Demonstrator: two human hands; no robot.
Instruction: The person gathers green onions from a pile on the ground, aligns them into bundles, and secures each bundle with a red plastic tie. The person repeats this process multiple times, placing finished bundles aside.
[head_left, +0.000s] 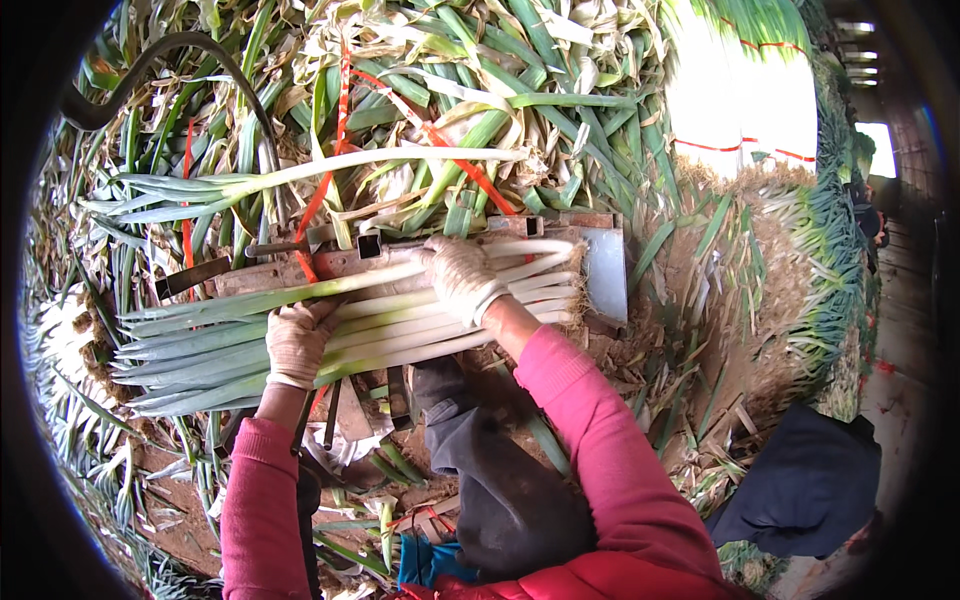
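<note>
A row of long Welsh onions (397, 330) lies crosswise on a low metal rack (390, 276), with green leaves to the left and white shanks and roots to the right. My left hand (296, 341), in a pale knit glove, grips them where the leaves begin. My right hand (459, 279), gloved the same way, closes over the white shanks near the rack's far side; its fingertips are partly hidden. At the root ends stands a flat metal plate (604, 274). Red tape (319, 202) runs over the rack's far edge and passes beneath the onions.
A single onion (337, 163) lies beyond the rack on heaped leaf trimmings (450, 67). A curved dark bar (202, 41) arches at upper left. Tied onion bundles (742, 105) are at upper right, above a long onion row (817, 277). Dark cloth (802, 480) sits at lower right.
</note>
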